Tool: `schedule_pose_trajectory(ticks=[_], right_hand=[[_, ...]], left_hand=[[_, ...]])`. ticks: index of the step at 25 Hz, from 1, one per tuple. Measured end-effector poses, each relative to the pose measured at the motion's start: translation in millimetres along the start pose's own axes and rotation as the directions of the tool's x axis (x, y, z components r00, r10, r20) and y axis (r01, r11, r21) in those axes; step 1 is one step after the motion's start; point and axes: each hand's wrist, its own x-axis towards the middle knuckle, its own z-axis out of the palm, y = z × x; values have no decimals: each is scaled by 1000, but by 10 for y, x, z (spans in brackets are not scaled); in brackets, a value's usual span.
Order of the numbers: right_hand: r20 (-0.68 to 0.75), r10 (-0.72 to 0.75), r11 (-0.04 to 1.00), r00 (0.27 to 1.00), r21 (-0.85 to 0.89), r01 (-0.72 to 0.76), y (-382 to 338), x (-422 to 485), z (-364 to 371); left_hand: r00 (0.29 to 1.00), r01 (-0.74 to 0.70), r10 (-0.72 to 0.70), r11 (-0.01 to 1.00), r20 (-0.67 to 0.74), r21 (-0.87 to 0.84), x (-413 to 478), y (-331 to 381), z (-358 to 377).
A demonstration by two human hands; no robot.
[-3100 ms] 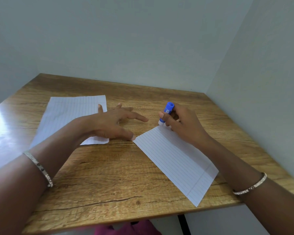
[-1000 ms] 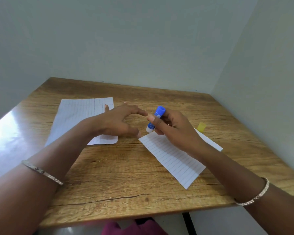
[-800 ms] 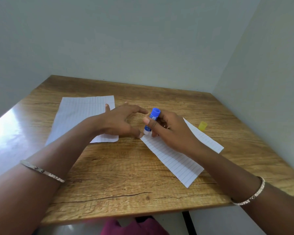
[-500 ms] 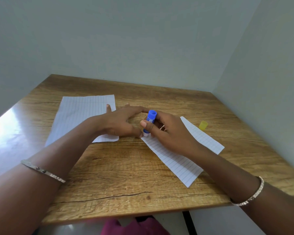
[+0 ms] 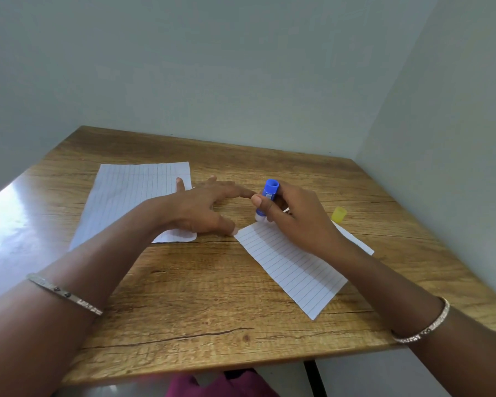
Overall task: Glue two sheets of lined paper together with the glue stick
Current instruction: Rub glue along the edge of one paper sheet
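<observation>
Two lined sheets lie on the wooden table (image 5: 212,296). The left sheet (image 5: 132,193) lies flat at the back left. The right sheet (image 5: 295,267) lies slanted in the middle right. My right hand (image 5: 295,216) grips a blue glue stick (image 5: 267,200), its white tip down on the far left corner of the right sheet. My left hand (image 5: 204,210) is spread with straight fingers, its thumb tip pressing the near left corner of that sheet and its palm over the left sheet's near corner.
A small yellow cap (image 5: 339,214) lies on the table behind the right sheet, near the right wall. Walls close the table at the back and the right. The near table edge runs across the bottom, with pink cloth (image 5: 224,385) below it.
The glue stick has shifted a little away from me along the right sheet's left edge. My left hand stays spread at the sheet's corner.
</observation>
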Motion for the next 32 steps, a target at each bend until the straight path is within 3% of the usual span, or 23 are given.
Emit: schedule_pose_trajectory(ticks=[7, 15, 21, 27, 32], right_hand=[[36, -56, 998, 998, -11, 56, -2, -38, 15], [-8, 102, 992, 995, -80, -103, 277, 58, -200], [13, 39, 998, 999, -47, -39, 284, 17, -129], [-42, 170, 976, 985, -132, -174, 505, 117, -260], [-56, 135, 986, 989, -95, -140, 493, 125, -286]], left_hand=[[1000, -24, 25, 1000, 19, -10, 26, -17, 1], [998, 6, -4, 1000, 60, -24, 9, 22, -7], [997, -7, 11, 999, 71, -50, -12, 26, -16], [995, -22, 31, 994, 90, -103, -37, 55, -26], [995, -38, 47, 994, 90, -101, -54, 66, -32]])
